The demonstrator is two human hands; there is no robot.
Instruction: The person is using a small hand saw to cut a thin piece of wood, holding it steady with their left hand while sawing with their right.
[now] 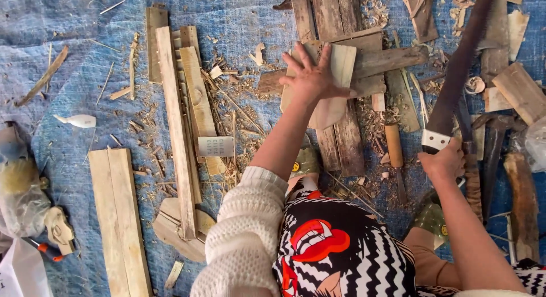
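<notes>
1. A blue woven tarpaulin [68,41] covered the ground, crinkled and strewn with pale shavings and splinters.
2. Long rough planks [177,126] lay in a loose bundle left of centre, their grain running up and down; two wider pale boards [116,217] lay side by side further left.
3. A heap of darker weathered slats [341,24] lay at top centre, with more offcuts to the right.
4. A long dark saw blade [460,58] slanted up to the top right, ending in a light metal collar just above the handle.
5. A flat pale board with one rounded end [335,92] lay on the dark slats.
6. The left hand [310,75] pressed flat on that board, fingers spread wide, gripping nothing.
7. The right hand [443,160] had its fingers curled tight round the saw's handle.
8. A short round wooden peg [393,144] lay between the two hands.
</notes>
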